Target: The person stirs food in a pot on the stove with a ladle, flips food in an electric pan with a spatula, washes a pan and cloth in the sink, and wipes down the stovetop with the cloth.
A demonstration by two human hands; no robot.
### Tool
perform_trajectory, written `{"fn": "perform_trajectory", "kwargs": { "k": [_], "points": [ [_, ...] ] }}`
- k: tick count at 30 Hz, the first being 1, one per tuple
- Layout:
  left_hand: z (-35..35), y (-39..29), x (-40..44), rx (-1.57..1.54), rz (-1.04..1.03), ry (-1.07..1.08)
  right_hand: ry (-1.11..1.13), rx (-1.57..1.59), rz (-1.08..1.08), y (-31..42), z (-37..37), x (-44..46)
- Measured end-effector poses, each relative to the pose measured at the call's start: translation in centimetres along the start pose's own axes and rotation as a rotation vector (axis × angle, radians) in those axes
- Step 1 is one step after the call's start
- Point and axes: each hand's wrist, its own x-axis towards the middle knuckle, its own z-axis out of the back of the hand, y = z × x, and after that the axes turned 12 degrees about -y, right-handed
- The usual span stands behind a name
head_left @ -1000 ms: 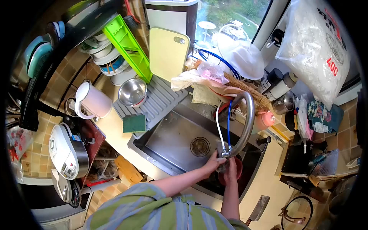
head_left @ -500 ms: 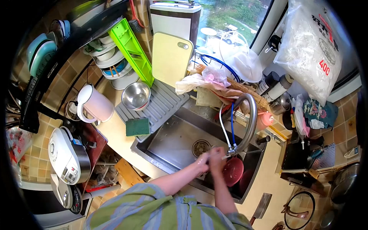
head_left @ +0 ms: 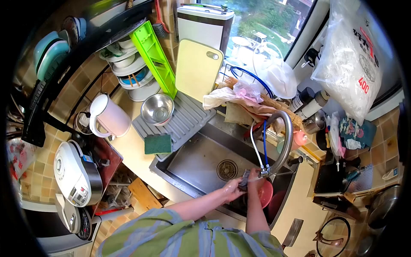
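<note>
Over the sink (head_left: 201, 160), both hands are close together below the faucet (head_left: 286, 141). A small dark grey, mottled thing (head_left: 244, 180) is between them; its kind is unclear. My left hand (head_left: 232, 189) is curled against its left side, palm partly upward. My right hand (head_left: 255, 179) closes on it from the right, with its fingertips partly hidden. Water runs from the spout beside the right hand. A red bowl (head_left: 266, 192) sits in the sink just right of my right wrist. Part of a second reddish vessel (head_left: 276, 202) shows beside it.
Left of the sink are a grey drainboard (head_left: 188, 122), a steel bowl (head_left: 157, 109), a green scouring sponge (head_left: 157, 144) and a pink-white jug (head_left: 112, 118). A yellow cutting board (head_left: 198, 70) leans behind. A cleaver (head_left: 293, 232) lies on the right counter.
My hands have moved slightly apart, bringing the dark grey thing into clearer view between them. My left hand has turned more palm-up. The whole view has shifted slightly.
</note>
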Motion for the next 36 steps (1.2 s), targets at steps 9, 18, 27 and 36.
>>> {"fn": "perform_trajectory", "kwargs": {
  "k": [9,18,27,36],
  "points": [
    [2.1,-1.0,1.5,0.133,-0.094,-0.042,-0.065,-0.107,0.135,-0.9,0.0,-2.4],
    [2.0,-2.6,-1.2,0.371,0.084,-0.069,0.338,0.765,-0.462,-6.9,1.0,3.3],
    [7.9,1.1,8.5,-0.305,0.372,0.464,0.136,0.067,0.412,3.3,2.4,-10.2],
    [-1.3,-2.3,-1.9,-0.068,0.187,0.061,-0.076,-0.066,0.284,-0.6,-0.3,-5.1]
  ]
}}
